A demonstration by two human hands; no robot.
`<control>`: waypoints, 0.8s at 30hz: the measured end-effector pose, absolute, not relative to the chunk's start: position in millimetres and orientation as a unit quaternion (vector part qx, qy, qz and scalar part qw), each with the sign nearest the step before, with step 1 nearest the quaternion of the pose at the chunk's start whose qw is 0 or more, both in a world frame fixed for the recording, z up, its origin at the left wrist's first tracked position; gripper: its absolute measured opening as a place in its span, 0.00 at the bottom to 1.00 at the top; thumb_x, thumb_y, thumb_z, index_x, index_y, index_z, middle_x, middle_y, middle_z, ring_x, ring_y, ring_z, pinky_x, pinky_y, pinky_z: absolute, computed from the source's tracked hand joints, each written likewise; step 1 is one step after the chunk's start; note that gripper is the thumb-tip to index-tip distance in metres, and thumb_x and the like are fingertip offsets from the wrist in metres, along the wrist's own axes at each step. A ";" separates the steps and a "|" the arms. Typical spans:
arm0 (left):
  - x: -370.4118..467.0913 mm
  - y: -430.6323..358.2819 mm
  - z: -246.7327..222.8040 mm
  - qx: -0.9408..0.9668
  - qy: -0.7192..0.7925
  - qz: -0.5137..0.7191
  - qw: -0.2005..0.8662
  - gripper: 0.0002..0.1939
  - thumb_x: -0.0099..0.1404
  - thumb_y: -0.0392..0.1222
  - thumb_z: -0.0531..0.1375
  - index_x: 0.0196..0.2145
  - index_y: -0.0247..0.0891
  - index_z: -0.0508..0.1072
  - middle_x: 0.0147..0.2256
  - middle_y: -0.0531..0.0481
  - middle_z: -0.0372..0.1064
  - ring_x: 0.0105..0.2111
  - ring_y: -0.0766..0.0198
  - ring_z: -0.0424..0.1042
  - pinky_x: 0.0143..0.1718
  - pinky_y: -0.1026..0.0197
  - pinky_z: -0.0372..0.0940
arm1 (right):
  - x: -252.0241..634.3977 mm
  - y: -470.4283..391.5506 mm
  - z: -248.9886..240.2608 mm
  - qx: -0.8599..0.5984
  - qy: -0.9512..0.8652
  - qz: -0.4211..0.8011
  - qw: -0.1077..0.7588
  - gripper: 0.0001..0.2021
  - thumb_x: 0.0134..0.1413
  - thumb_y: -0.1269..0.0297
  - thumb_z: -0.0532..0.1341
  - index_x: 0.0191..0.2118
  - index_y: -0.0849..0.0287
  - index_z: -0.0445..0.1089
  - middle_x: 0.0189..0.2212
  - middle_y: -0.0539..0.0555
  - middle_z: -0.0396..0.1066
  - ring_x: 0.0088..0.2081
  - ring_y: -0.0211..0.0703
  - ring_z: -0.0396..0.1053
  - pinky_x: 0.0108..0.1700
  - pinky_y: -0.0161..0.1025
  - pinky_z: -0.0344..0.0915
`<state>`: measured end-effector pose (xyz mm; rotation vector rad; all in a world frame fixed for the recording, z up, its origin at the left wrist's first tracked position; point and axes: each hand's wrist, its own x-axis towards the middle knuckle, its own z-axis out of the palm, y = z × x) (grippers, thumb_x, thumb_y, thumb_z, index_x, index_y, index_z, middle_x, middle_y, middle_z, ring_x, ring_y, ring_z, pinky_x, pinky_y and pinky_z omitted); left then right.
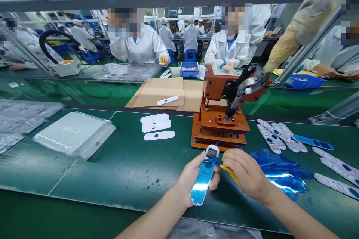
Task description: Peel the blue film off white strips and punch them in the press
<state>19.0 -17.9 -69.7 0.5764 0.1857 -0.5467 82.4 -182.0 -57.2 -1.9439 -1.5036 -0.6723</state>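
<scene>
The left hand (190, 181) grasped a long white plate with rounded ends, covered mostly by glossy blue film (204, 183), fingers curled around its sides above the green work surface (117, 179), near its front edge. The right hand (248, 173), fingers closed, pinched a small yellow tool (230, 173) beside the plate's upper end. An orange metal press (221, 123) stood just beyond, toward the surface's far edge; crumpled blue transparent film (283, 175) lay to the right of the right hand.
</scene>
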 end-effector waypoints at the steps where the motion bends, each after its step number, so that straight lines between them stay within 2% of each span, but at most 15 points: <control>1: 20.5 -15.9 -70.1 0.255 0.104 -0.257 0.927 0.24 0.67 0.57 0.49 0.28 0.33 0.68 0.21 0.52 0.62 0.16 0.72 0.59 0.18 0.68 0.51 | 77.6 -181.0 -57.9 -0.726 -0.567 -0.251 0.299 0.09 0.57 0.76 0.55 0.42 0.60 0.64 0.35 0.58 0.69 0.37 0.44 0.67 0.38 0.42 0.69; 3: 24.1 -8.7 -70.5 0.232 0.143 -0.198 0.941 0.20 0.67 0.54 0.52 0.31 0.33 0.69 0.26 0.50 0.66 0.21 0.71 0.64 0.23 0.68 0.58 | 64.8 -179.7 -58.2 -0.728 -0.556 -0.227 0.330 0.09 0.55 0.77 0.56 0.42 0.60 0.63 0.34 0.57 0.69 0.36 0.43 0.67 0.36 0.40 0.69; 6: 29.3 12.5 -72.4 0.259 0.197 -0.037 0.945 0.14 0.66 0.50 0.55 0.38 0.36 0.70 0.34 0.49 0.69 0.31 0.67 0.70 0.35 0.64 0.66 | 47.2 -188.2 -60.2 -0.739 -0.490 -0.184 0.424 0.09 0.56 0.78 0.54 0.39 0.57 0.61 0.31 0.53 0.67 0.33 0.39 0.66 0.34 0.37 0.69; 9: 33.0 42.8 -77.0 0.321 0.219 0.120 0.914 0.12 0.65 0.50 0.57 0.39 0.39 0.71 0.36 0.50 0.70 0.35 0.66 0.71 0.40 0.62 0.67 | 47.8 -223.0 -73.8 -0.792 -0.302 -0.197 0.492 0.07 0.56 0.75 0.53 0.38 0.56 0.61 0.32 0.54 0.66 0.33 0.40 0.67 0.32 0.35 0.68; 11: 33.9 59.7 -80.6 0.377 0.207 0.178 0.885 0.12 0.63 0.50 0.60 0.37 0.40 0.72 0.37 0.51 0.71 0.37 0.65 0.71 0.42 0.61 0.68 | 58.6 -260.4 -92.0 -0.852 -0.137 -0.185 0.471 0.09 0.53 0.72 0.53 0.40 0.56 0.62 0.34 0.56 0.68 0.33 0.42 0.69 0.31 0.35 0.69; 13: 32.5 66.8 -83.5 0.427 0.183 0.187 0.866 0.13 0.58 0.50 0.64 0.38 0.40 0.72 0.38 0.50 0.71 0.39 0.63 0.71 0.42 0.61 0.68 | 71.5 -299.6 -113.8 -0.905 -0.022 -0.154 0.395 0.11 0.50 0.70 0.52 0.40 0.57 0.64 0.34 0.57 0.70 0.32 0.43 0.70 0.31 0.36 0.69; 16: 25.2 55.8 -85.6 0.472 0.159 0.144 0.855 0.17 0.54 0.46 0.67 0.40 0.40 0.72 0.40 0.49 0.71 0.42 0.60 0.70 0.40 0.60 0.68 | 83.4 -337.2 -137.3 -0.947 0.025 -0.136 0.289 0.10 0.47 0.64 0.52 0.35 0.57 0.67 0.31 0.57 0.70 0.30 0.48 0.69 0.29 0.40 0.66; 20: 12.9 21.0 -83.7 0.468 0.134 0.091 0.869 0.22 0.51 0.41 0.69 0.44 0.41 0.72 0.39 0.50 0.70 0.39 0.61 0.70 0.40 0.59 0.68 | 77.3 -324.4 -131.5 -0.953 -0.006 -0.207 0.220 0.15 0.52 0.58 0.49 0.40 0.58 0.67 0.38 0.64 0.67 0.37 0.57 0.65 0.33 0.49 0.64; 22: 9.7 6.3 -81.0 0.455 0.120 0.081 0.879 0.22 0.50 0.38 0.70 0.43 0.40 0.73 0.38 0.50 0.70 0.39 0.62 0.70 0.42 0.59 0.67 | 68.7 -299.3 -120.3 -0.946 -0.066 -0.195 0.252 0.17 0.55 0.55 0.49 0.45 0.56 0.65 0.39 0.64 0.68 0.35 0.54 0.65 0.32 0.47 0.64; 24: 8.3 -4.3 -78.3 0.441 0.102 0.082 0.888 0.20 0.49 0.37 0.70 0.41 0.39 0.74 0.38 0.50 0.69 0.40 0.63 0.69 0.44 0.60 0.65 | 59.9 -269.3 -111.3 -0.918 -0.157 -0.096 0.352 0.21 0.53 0.51 0.55 0.51 0.53 0.63 0.38 0.59 0.70 0.30 0.48 0.66 0.30 0.43 0.67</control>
